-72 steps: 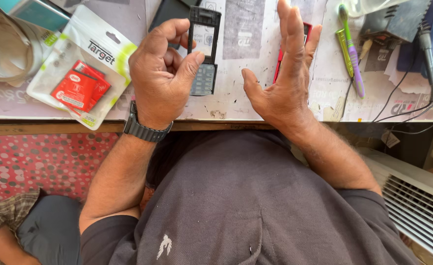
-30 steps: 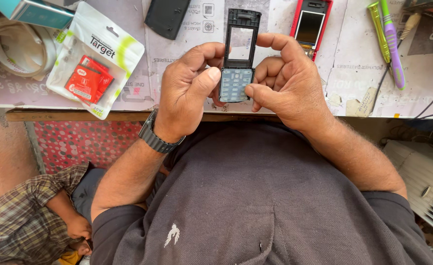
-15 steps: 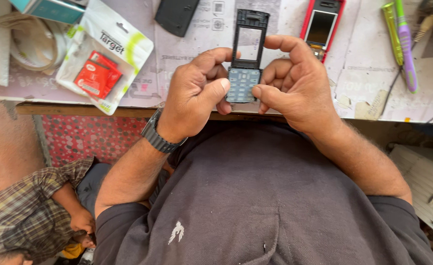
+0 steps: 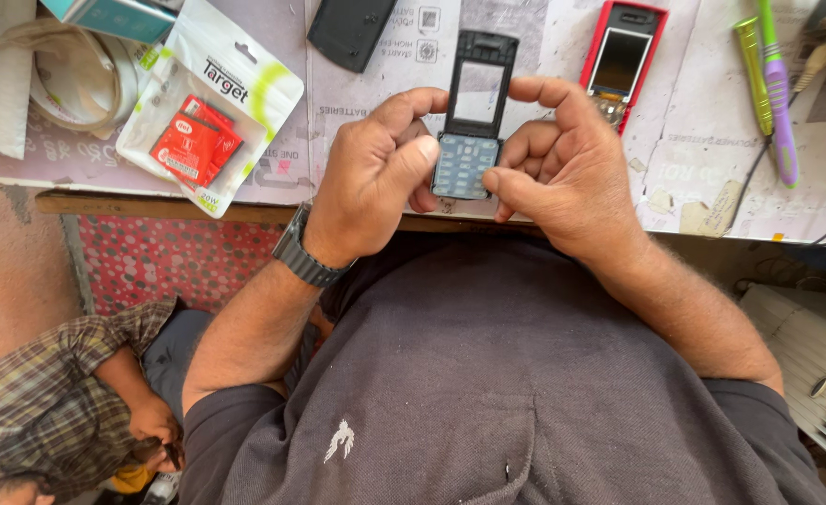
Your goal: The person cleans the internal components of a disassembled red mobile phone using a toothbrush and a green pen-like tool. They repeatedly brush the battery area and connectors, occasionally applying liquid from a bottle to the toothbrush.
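Note:
Both my hands hold a black phone front housing (image 4: 474,117) with a grey keypad and an empty screen window, just above the table's near edge. My left hand (image 4: 371,182) grips its left side, thumb on the keypad's left edge, a dark watch on the wrist. My right hand (image 4: 563,164) grips the right side, thumb at the keypad's lower right, forefinger curled over the upper right edge.
On the paper-covered table (image 4: 694,140) lie a red phone body (image 4: 622,58), a black back cover (image 4: 349,30), a clear pouch with red packets (image 4: 209,117), a tape roll (image 4: 76,79) and green and purple tools (image 4: 767,75). Another person in a checked shirt (image 4: 48,402) sits at lower left.
Earlier my hands were over the table, the right one open. Now both have closed on the black housing and hold it near the table edge; the view has shifted slightly.

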